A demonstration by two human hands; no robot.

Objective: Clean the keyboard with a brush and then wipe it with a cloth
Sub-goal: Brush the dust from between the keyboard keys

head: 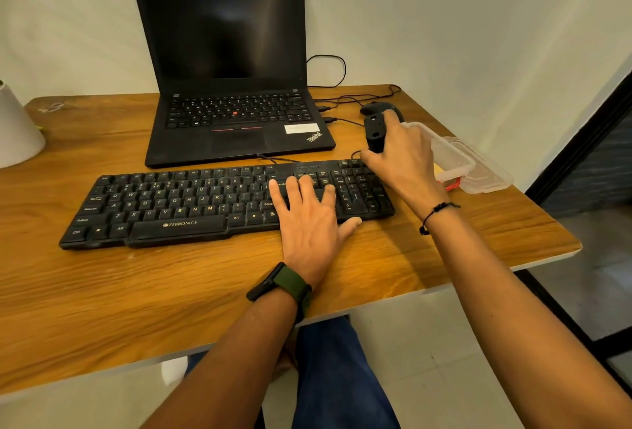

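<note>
Wooden desk [143, 295]; black object [375, 131] partly hidden in right hand [400, 155].

Home office: laptop [229, 69], keyboard [191, 202] on wooden desk [171, 291].

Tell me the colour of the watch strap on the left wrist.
Olive green, with a black watch body; the watch strap shows clearly in the head view.

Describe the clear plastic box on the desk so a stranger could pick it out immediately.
Start at the wooden desk and go to its right edge, past the number-pad end of the black keyboard. There, behind the right hand, lies the clear plastic box. It is the only see-through thing on the desk, shallow and lidded, with a red clasp, while its neighbours are black.
</note>
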